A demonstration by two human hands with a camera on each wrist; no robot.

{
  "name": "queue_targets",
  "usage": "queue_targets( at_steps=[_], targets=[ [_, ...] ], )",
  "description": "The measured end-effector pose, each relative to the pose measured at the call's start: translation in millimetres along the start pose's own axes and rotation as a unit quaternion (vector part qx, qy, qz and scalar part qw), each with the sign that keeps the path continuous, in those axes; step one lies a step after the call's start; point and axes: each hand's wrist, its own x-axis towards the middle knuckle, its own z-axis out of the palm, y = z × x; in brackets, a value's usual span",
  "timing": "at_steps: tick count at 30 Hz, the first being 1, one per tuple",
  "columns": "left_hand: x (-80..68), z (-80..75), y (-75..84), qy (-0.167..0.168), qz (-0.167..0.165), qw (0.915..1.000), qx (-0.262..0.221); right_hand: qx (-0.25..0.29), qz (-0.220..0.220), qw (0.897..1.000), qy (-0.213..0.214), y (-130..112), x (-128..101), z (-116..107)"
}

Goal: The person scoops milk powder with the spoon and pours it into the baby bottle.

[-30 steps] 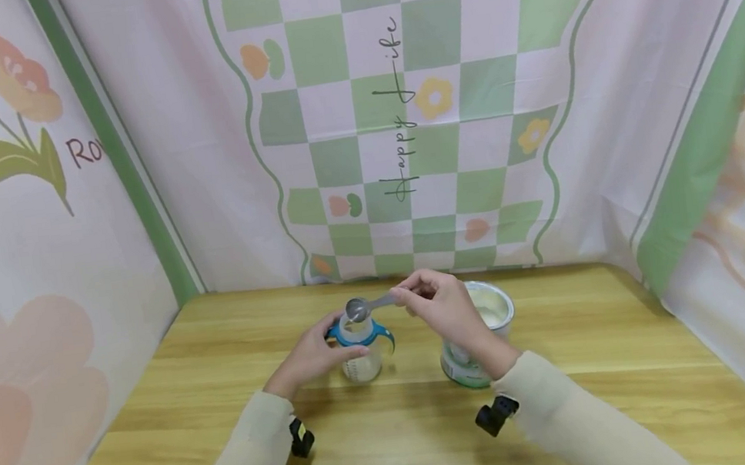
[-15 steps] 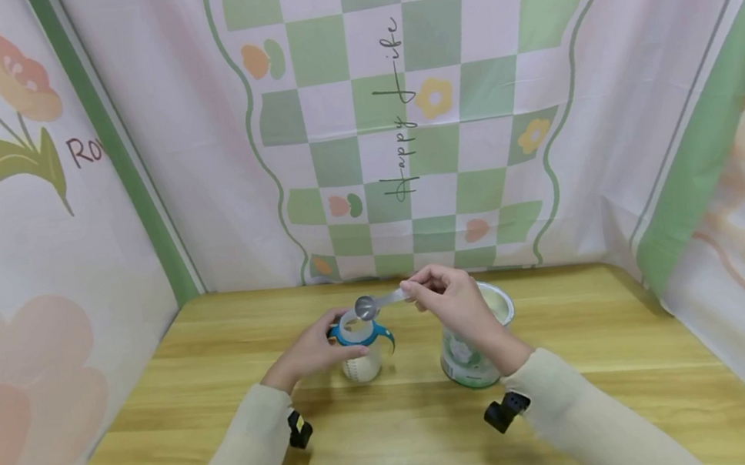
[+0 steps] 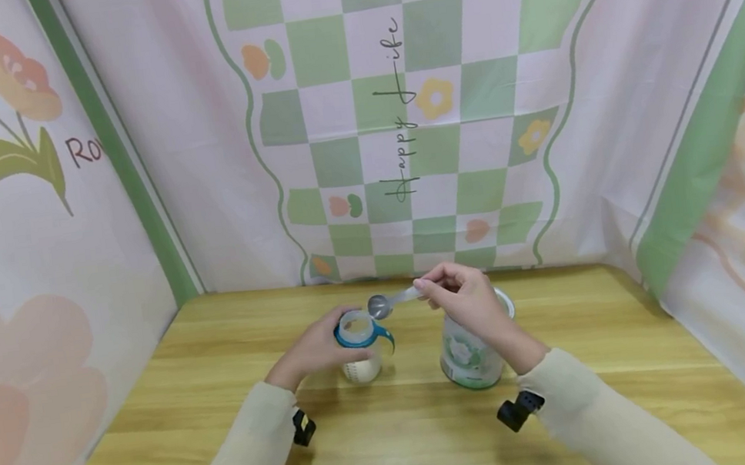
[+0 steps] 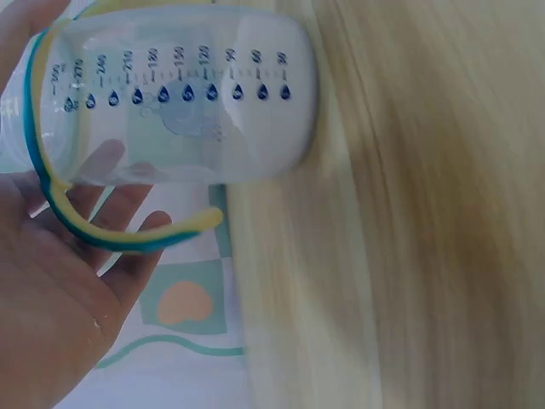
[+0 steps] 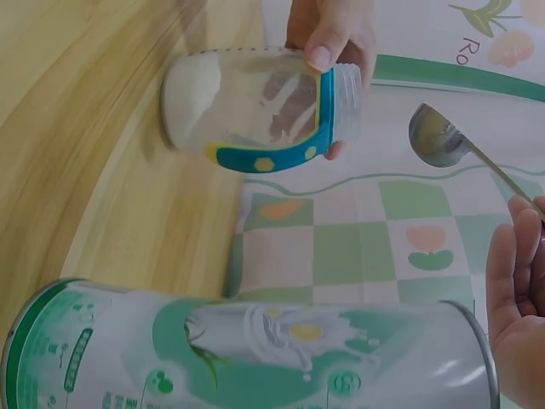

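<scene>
The baby bottle [image 3: 362, 370] stands upright on the tabletop [image 3: 399, 450], left of the middle and toward the far edge. White contents occupy its lower part; scale marks run up its wall. The left hand [image 3: 317, 345] is clamped on the bottle at the blue collar, thumb on the near side, fingers on the far side. One collar handle [image 3: 384, 332] projects toward the right edge.

The right hand [image 3: 466, 297] pinches the measuring spoon [image 3: 380, 307] by its handle end, thumb and fingertips together. The spoon bowl is raised, just beside the bottle mouth and apart from it.

The green-and-white can [image 3: 470, 357] stands upright right of the middle, also toward the far edge; the right hand partly covers its top in the head view. A strip of tabletop separates can and bottle. Wider strips extend from the bottle to the left edge and from the can to the right edge. The far edge borders the checkered fabric backdrop [image 3: 391, 154], behind both containers.
</scene>
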Motion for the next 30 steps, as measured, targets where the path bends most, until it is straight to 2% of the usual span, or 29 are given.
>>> queue_targets(
  at_steps=[4,8,17,23,30],
  targets=[
    [3.2,0.8,4.2,0.01,0.011,0.9996,0.024,-0.003,-0.02,1.0,0.006,2.5,-1.0,-5.2],
    [6.6,1.8,8.3,0.024,0.039,0.9983,0.036,0.002,-0.035,0.999,0.011,5.1,-2.7,-11.3],
    [11.8,3.6,24.0,0.033,0.08,0.9951,0.049,0.004,-0.046,0.998,0.031,9.9,-7.4,-25.8],
    [15.3,4.0,35.5,0.033,0.115,0.9908,0.064,-0.023,-0.043,0.998,0.051,11.1,-10.5,-37.7],
    [18.1,4.8,47.7,0.031,0.123,0.9895,0.071,-0.043,-0.049,0.996,0.063,16.3,-13.8,-50.5]
  ],
)
